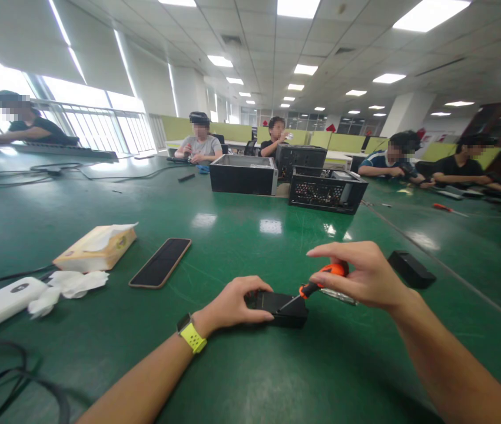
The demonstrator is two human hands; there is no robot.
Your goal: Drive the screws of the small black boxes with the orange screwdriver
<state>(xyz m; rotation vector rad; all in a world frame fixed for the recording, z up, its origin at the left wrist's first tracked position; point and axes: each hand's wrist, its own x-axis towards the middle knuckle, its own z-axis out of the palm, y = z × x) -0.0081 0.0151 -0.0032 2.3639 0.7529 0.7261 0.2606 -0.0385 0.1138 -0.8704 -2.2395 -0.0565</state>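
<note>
A small black rectangular box (292, 317) lies on the green table in front of me. My left hand (239, 303), with a yellow-strapped watch at the wrist, grips the box's left end between thumb and fingers. In my right hand (362, 277) is a screwdriver (309, 288) with an orange and black handle. Its thin shaft slants down to the left, and the tip meets the top of the box near my left thumb. My right index finger is raised off the handle. Behind the handle lies a shiny, partly hidden item (341, 296) that I cannot make out.
A phone (161, 263), tissue pack (98, 247), crumpled tissues (73, 284) and a white device (5, 303) lie left, with black cables (20, 377). Another black box (411, 269) sits right. Computer cases (244, 175) stand farther back. Several people sit around the table.
</note>
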